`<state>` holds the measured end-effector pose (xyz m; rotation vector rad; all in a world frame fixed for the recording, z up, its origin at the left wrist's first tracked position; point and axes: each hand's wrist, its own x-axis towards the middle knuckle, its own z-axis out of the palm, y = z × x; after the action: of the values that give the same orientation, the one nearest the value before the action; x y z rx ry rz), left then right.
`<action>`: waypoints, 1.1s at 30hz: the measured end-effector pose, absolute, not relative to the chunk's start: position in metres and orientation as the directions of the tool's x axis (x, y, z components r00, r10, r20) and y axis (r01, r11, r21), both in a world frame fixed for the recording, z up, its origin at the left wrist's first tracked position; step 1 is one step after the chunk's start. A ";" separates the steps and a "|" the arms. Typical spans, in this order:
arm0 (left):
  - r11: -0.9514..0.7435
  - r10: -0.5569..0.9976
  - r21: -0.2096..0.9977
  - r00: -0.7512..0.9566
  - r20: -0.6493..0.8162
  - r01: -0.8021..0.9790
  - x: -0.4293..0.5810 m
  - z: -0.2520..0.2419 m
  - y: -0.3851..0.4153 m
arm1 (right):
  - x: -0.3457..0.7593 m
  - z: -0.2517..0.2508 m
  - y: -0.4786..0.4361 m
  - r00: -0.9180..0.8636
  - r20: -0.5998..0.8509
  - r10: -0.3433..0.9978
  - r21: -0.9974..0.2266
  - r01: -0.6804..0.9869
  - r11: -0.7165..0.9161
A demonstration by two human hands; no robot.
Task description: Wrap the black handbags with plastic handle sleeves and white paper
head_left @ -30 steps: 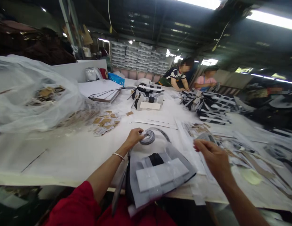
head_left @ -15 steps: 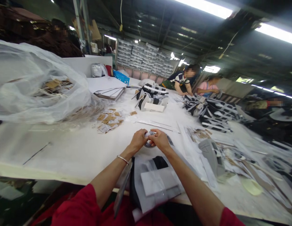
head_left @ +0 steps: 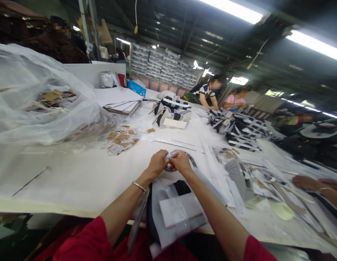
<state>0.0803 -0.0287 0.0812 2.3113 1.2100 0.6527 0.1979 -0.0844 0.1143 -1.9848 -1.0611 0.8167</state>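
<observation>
My left hand [head_left: 156,163] and my right hand [head_left: 179,162] meet over a coiled grey strap [head_left: 171,164] on the white table [head_left: 76,174]. Both hands pinch the coil, fingers closed on it. The strap's loose end [head_left: 190,158] curves off to the right. Just below my wrists lies a grey and black bag [head_left: 176,210] in a clear plastic cover, hanging partly over the table's near edge.
A big clear plastic sack [head_left: 40,98] of brown tags fills the left. Loose tags [head_left: 121,138], stacked white sheets [head_left: 119,101] and piles of black and white bags [head_left: 239,127] lie beyond. Another person's hands [head_left: 315,183] rest at the right edge; two people sit at the far end.
My right hand came in from the right and joined my left hand on the coiled strap. Another person's hands have appeared at the right edge.
</observation>
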 end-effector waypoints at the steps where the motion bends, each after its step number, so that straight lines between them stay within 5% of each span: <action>1: -0.523 0.836 0.575 0.512 0.199 0.629 0.080 0.084 -0.030 | 0.198 0.114 -0.085 0.458 -0.190 0.868 -0.813 0.422 -0.401; 12: -0.640 0.760 0.509 0.573 0.307 0.575 0.082 0.063 -0.008 | 0.207 0.127 -0.077 0.421 0.004 0.907 -0.523 0.774 -0.357; 17: -0.626 0.764 0.550 0.573 0.296 0.552 0.083 0.061 -0.003 | 0.211 0.127 -0.075 0.186 -0.023 0.982 -0.085 0.979 -0.187; 25: -0.586 0.755 0.643 0.621 0.212 0.493 0.090 0.054 0.008 | 0.219 0.116 -0.078 -0.289 0.331 0.898 0.236 0.947 0.217; 33: -0.517 0.799 0.736 0.556 0.230 0.438 0.103 0.044 0.000 | 0.219 0.117 -0.062 -0.137 0.079 0.987 0.262 0.959 0.113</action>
<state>0.1034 0.0003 0.0444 2.1661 0.9883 0.7483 0.2187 -0.0623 0.1168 -2.1339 -2.4257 -0.4091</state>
